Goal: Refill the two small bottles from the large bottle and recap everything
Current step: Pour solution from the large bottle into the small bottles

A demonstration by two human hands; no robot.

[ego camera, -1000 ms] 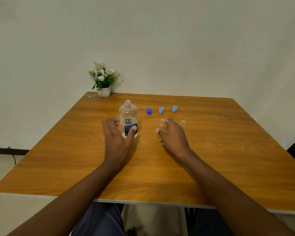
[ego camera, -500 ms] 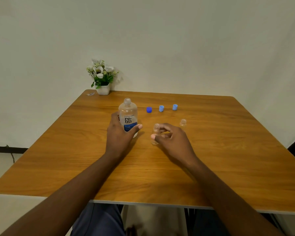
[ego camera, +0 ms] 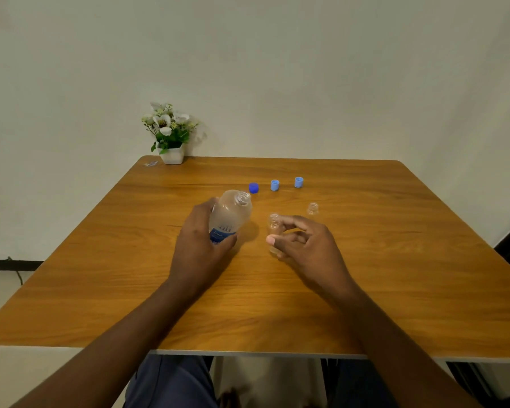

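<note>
Wooden table (ego camera: 395, 290), left hand (ego camera: 199, 254) grips large bottle (ego camera: 230, 214)

Both bare forearms rise from the bottom edge of the frame and converge toward its centre. The left hand (ego camera: 202, 242), just left of centre, shows its back; its fingers and thumb curl round the lower body of a large clear plastic bottle with a blue label (ego camera: 231, 212), held tilted with the open neck pointing up and to the right. The right hand (ego camera: 309, 248), just right of centre, also shows its back, with its thumb and forefinger pinching a small clear uncapped bottle (ego camera: 274, 226) that stands upright. The two hands are near each other but apart.
</note>
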